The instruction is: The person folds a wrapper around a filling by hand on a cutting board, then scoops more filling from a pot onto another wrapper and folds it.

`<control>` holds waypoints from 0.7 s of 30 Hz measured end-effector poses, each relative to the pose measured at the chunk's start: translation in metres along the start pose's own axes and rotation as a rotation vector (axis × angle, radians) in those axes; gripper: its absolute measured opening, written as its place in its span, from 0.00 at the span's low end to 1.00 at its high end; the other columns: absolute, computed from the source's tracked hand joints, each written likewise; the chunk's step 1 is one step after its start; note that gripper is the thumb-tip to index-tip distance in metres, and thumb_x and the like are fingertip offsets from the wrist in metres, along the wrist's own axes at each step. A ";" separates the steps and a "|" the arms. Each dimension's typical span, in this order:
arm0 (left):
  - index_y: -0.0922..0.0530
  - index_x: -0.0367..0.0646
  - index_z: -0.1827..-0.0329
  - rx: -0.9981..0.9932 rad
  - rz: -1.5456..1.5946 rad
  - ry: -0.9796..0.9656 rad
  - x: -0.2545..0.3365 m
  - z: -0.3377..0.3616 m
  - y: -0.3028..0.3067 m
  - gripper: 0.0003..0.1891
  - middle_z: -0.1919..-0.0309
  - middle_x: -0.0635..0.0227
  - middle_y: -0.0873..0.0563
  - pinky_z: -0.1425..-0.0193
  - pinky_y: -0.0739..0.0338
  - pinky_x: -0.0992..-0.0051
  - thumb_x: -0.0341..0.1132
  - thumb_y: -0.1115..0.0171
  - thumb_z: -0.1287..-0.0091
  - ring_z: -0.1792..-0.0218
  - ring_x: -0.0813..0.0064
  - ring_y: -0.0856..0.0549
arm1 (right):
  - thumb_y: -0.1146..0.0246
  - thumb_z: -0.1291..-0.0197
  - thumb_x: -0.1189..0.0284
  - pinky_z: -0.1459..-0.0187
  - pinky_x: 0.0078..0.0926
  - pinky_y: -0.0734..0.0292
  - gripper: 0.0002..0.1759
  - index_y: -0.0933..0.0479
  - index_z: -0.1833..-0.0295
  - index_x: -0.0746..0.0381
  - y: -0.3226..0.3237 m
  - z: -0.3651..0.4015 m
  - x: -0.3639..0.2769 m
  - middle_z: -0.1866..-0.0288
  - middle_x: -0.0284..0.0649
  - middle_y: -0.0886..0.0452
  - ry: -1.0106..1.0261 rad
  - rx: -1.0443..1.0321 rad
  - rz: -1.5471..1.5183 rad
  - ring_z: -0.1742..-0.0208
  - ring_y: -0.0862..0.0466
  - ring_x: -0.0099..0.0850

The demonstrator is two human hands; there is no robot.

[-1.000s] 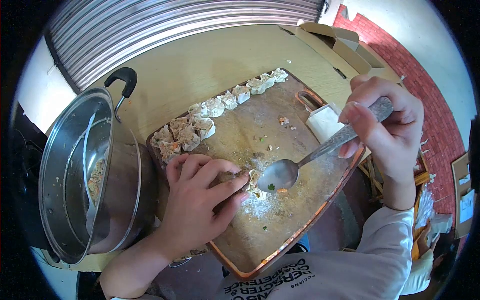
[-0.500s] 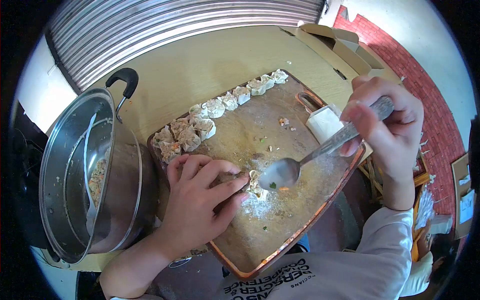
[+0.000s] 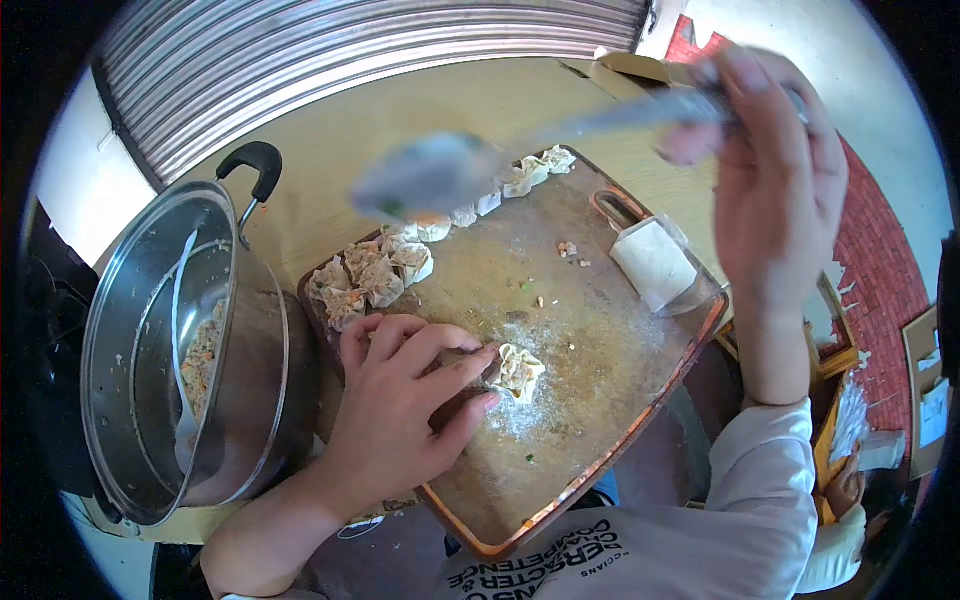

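My left hand (image 3: 405, 395) rests on the floured cutting board (image 3: 590, 370), fingers spread. Its thumb and index fingertips lie at the left side of an open-topped dumpling (image 3: 519, 374) with a pleated wrapper. Raised above the board, my right hand (image 3: 775, 160) grips a metal spoon (image 3: 430, 175) by its handle. The spoon's bowl is blurred, with a trace of green and orange on it. Behind the bowl, a row of filled dumplings (image 3: 378, 280) runs along the board's far left edge, partly hidden.
A deep steel pot (image 3: 245, 400) stands left of the board, holding minced filling (image 3: 203, 360) and a pale long-handled utensil (image 3: 183, 330). A stack of white wrappers (image 3: 652, 262) lies by the board's handle slot. A cardboard box (image 3: 640, 68) sits at the back right.
My right hand has lifted the spoon up from beside the dumpling, its bowl swinging left over the row. My left hand stays almost still, and the dumpling shows more fully.
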State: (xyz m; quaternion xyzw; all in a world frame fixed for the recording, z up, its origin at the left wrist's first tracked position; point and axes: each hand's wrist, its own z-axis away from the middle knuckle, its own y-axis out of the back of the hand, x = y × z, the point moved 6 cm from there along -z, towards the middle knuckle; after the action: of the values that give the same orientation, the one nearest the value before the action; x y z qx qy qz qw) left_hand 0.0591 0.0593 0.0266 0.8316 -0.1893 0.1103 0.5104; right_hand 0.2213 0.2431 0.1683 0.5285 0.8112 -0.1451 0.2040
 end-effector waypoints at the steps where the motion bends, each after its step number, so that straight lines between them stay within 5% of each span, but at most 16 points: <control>1: 0.10 0.52 0.44 0.000 0.009 -0.001 0.000 0.000 0.000 0.17 0.48 0.73 0.14 0.30 0.38 0.54 0.40 0.23 0.37 0.43 0.60 0.22 | 0.43 0.19 0.72 0.64 0.26 0.16 0.13 0.19 0.48 0.72 -0.018 -0.002 0.000 0.56 0.49 0.11 0.044 -0.084 -0.073 0.70 0.13 0.29; 4: 0.10 0.51 0.44 0.004 0.033 -0.009 -0.002 0.001 -0.001 0.18 0.50 0.71 0.15 0.31 0.36 0.56 0.40 0.23 0.37 0.44 0.62 0.21 | 0.39 0.22 0.79 0.62 0.32 0.07 0.07 0.18 0.46 0.71 -0.093 0.001 0.017 0.58 0.51 0.11 -0.028 -0.327 -0.607 0.61 0.06 0.37; 6: 0.10 0.51 0.44 -0.002 0.055 0.001 -0.004 0.002 -0.001 0.17 0.51 0.72 0.16 0.31 0.36 0.56 0.41 0.25 0.35 0.44 0.63 0.21 | 0.36 0.25 0.74 0.72 0.26 0.19 0.07 0.18 0.57 0.66 -0.132 0.009 -0.003 0.71 0.41 0.12 0.256 -0.234 -0.523 0.75 0.11 0.31; 10: 0.11 0.49 0.43 0.017 0.087 -0.010 -0.004 0.003 -0.002 0.17 0.52 0.70 0.17 0.30 0.36 0.57 0.41 0.27 0.33 0.44 0.65 0.20 | 0.35 0.29 0.73 0.69 0.35 0.20 0.07 0.20 0.61 0.66 -0.178 0.033 -0.003 0.73 0.45 0.15 0.120 -0.458 -0.212 0.75 0.14 0.42; 12: 0.11 0.48 0.43 0.015 0.073 0.001 -0.004 0.005 -0.002 0.17 0.51 0.69 0.16 0.31 0.35 0.56 0.41 0.27 0.32 0.43 0.64 0.20 | 0.32 0.35 0.72 0.63 0.45 0.20 0.07 0.19 0.62 0.65 -0.203 0.048 -0.001 0.72 0.50 0.16 0.258 -0.525 -0.162 0.68 0.15 0.51; 15: 0.11 0.47 0.42 0.018 0.082 0.005 -0.005 0.006 -0.004 0.17 0.48 0.66 0.14 0.32 0.32 0.54 0.41 0.28 0.31 0.42 0.60 0.18 | 0.30 0.36 0.68 0.56 0.51 0.21 0.09 0.17 0.60 0.64 -0.220 0.064 0.003 0.70 0.50 0.16 0.194 -0.555 -0.183 0.61 0.15 0.51; 21: 0.11 0.46 0.43 -0.016 0.177 0.048 -0.004 0.003 -0.002 0.17 0.47 0.60 0.11 0.38 0.25 0.53 0.41 0.28 0.31 0.45 0.54 0.15 | 0.28 0.39 0.62 0.55 0.50 0.21 0.16 0.16 0.55 0.65 -0.232 0.068 -0.001 0.65 0.50 0.16 0.240 -0.631 -0.147 0.58 0.16 0.52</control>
State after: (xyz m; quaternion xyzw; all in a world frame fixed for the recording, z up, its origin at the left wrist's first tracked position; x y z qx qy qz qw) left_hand 0.0564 0.0581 0.0226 0.8045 -0.2508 0.1734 0.5097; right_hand 0.0210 0.1190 0.1136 0.3926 0.8703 0.1619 0.2495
